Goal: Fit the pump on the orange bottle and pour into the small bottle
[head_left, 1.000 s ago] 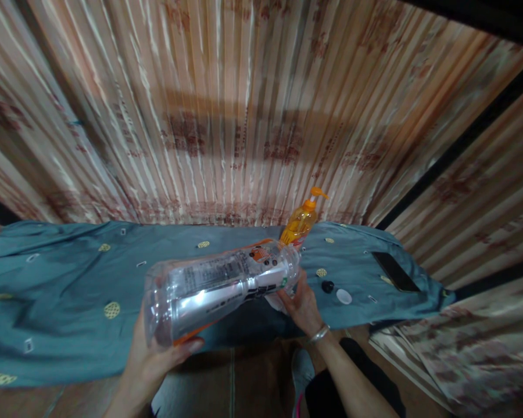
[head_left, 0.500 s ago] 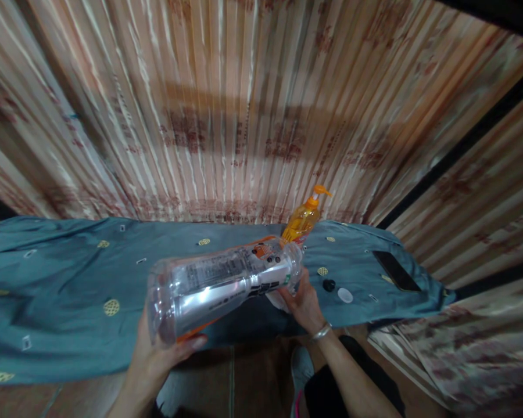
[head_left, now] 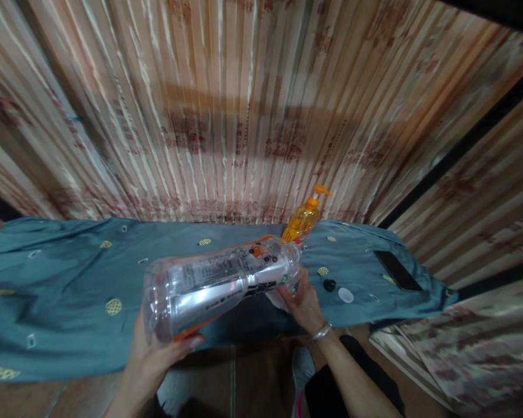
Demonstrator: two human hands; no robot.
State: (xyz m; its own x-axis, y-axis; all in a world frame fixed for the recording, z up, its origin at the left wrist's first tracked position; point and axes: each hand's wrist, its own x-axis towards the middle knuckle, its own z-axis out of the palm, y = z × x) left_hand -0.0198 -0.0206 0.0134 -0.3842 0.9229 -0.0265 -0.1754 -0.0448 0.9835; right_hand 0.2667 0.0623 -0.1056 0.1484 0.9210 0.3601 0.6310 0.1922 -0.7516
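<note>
A large clear plastic bottle (head_left: 222,287) with a silver and orange label lies tilted in the air, its neck up and to the right. My left hand (head_left: 157,351) is wrapped round its base end, thumb along the lower side. At the neck end, my right hand (head_left: 303,302) grips from below, with a bracelet on the wrist. Something white, perhaps a tissue or cloth (head_left: 278,299), shows beside the right fingers under the bottle. Behind the neck stands a pump bottle (head_left: 303,219) of yellow liquid with an orange pump head, its lower part hidden.
A green patterned cloth (head_left: 70,278) covers the surface. To the right lie a small black cap-like piece (head_left: 329,285), a white disc (head_left: 346,295) and a black phone (head_left: 397,270). A pleated curtain (head_left: 226,116) hangs behind. Tiled floor shows below.
The clear bottle's base end has shifted slightly left along with my left hand. Both hands keep their hold; the pump bottle and small items stay in place.
</note>
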